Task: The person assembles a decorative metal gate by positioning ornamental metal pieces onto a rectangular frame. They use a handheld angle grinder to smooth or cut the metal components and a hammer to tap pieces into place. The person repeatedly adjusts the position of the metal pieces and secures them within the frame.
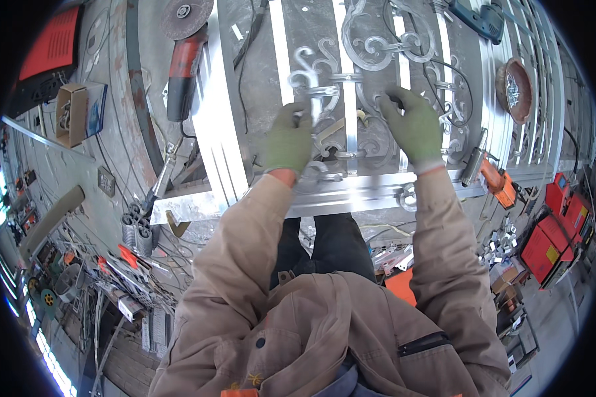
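Red vented machine case (49, 46): at your far left, on the floor.
Cardboard box (64, 118): just nearer than the red case, open at the top, small things inside.
Grey coils (138, 230): left and near, just beyond the panel's near left corner.
Angle grinder (186, 61): far left of your hands, red and black, its disc pointing away from you.
Broad metal rail (213, 99): runs far to near along the panel's left side, between the grinder and your left hand.
Left hand (288, 140): in a green glove, fingers curled, thumb and forefinger narrowly spaced; you are right at a blurred scroll piece (303, 74), and I cannot tell whether you grip it.
Scrollwork panel (348, 78): silvery bars, scrolls and collars, lying flat under both your hands, its near rail just in front of your legs.
Right hand (415, 129): also green-gloved, a small gap between thumb and fingers, close to a scroll right of the middle bar.
Teal power tool (489, 25): far right, on the panel.
Orange power tool (496, 182): right and near, metal nose turned left.
Oval bowl (514, 83): right, brown, holding small metal bits.
Red machine (543, 241): at your near right, on the floor.
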`<state>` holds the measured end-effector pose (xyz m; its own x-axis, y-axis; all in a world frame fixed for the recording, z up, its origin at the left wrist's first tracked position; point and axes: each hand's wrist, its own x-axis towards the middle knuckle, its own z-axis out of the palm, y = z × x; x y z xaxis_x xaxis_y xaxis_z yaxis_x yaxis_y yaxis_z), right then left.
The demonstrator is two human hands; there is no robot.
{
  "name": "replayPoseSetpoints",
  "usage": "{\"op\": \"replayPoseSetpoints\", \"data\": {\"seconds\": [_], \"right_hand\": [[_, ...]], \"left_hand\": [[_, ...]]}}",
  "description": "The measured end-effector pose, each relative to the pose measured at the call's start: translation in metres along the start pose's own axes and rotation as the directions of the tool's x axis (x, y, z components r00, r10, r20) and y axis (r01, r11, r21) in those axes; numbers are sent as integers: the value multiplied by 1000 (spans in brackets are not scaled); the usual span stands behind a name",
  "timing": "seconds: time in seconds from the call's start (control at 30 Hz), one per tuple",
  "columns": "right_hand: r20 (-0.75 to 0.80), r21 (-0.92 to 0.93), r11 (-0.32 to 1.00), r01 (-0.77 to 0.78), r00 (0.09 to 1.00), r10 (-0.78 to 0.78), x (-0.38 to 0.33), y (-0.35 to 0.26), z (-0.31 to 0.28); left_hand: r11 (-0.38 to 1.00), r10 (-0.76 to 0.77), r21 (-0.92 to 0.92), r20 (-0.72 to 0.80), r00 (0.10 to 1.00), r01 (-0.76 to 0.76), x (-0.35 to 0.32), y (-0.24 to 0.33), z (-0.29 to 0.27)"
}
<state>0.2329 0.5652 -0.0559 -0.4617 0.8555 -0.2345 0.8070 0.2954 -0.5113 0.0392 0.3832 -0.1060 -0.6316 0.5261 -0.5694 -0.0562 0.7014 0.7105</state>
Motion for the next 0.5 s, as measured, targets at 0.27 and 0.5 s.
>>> {"op": "replayPoseSetpoints", "data": {"seconds": [0.27,0.5], "right_hand": [[117,198,976,-86,991,64,-5,-24,53],[63,242,970,12,998,-28,-70,6,71]], "left_hand": [[996,85,30,-28,996,-84,34,-2,63],[996,80,48,-22,997,-79,37,6,62]]}}
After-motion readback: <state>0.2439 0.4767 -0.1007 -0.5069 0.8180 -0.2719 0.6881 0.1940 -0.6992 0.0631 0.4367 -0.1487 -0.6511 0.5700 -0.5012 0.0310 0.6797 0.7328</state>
